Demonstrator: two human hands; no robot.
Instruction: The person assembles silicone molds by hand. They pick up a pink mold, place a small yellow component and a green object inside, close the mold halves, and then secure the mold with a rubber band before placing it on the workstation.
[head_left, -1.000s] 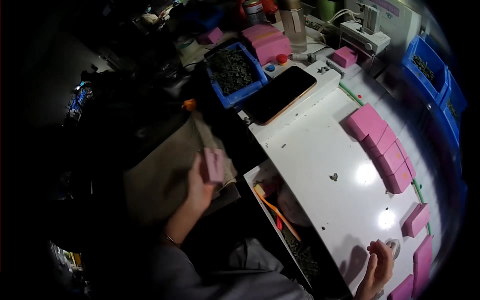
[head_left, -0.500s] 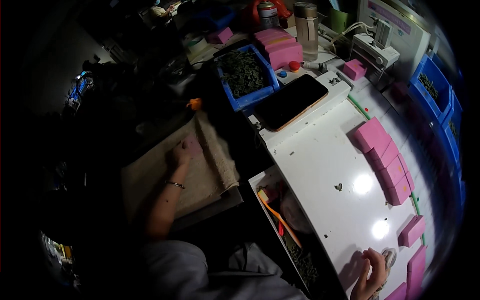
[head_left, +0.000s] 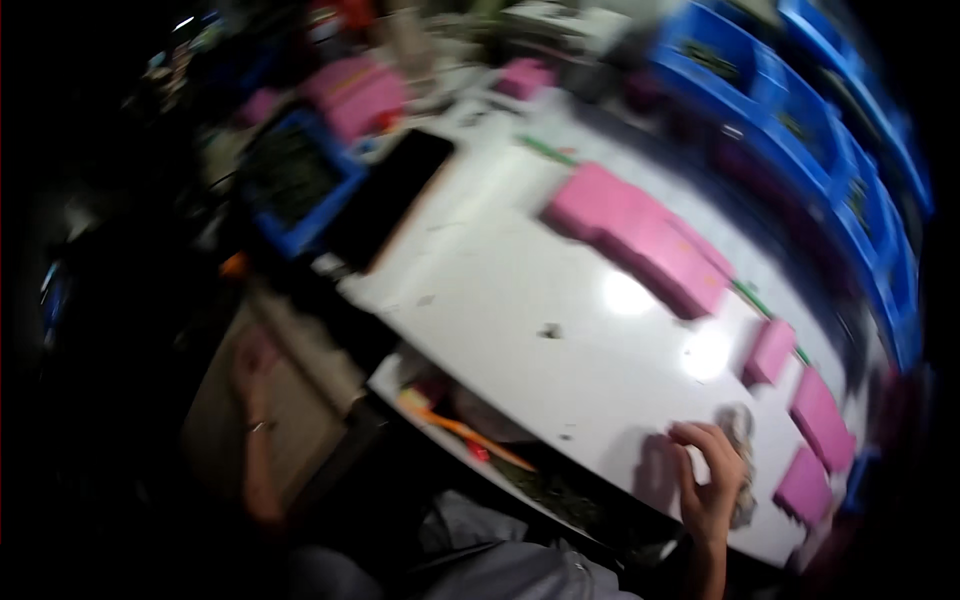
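Note:
Motion blur softens the view. At the lower left, my left hand [head_left: 246, 378] reaches onto a beige cloth-lined tray [head_left: 312, 425], its fingers closed at a pink block [head_left: 267, 350]; the exact grip is smeared. My right hand [head_left: 712, 475] hovers over the white worktop [head_left: 500, 290] near its front right, fingers curled but thumb apart, with nothing visible between them. Just right of it, partly behind the fingers, lies a pale, crumpled-looking item [head_left: 742, 430] whose kind I cannot make out. A row of pink blocks [head_left: 640, 240] lies along the worktop's far edge.
A dark phone [head_left: 395, 195] rests at the worktop's left end, beside a blue bin [head_left: 295, 245] of small dark green pieces. More blue bins [head_left: 800, 165] line the far right. Below the front edge, an open drawer [head_left: 405, 405] holds an orange-handled brush [head_left: 470, 432].
My view has swung to the right, so the worktop and blocks appear further left. My left hand stays on the tray by the pink block; my right hand stays beside the pale item.

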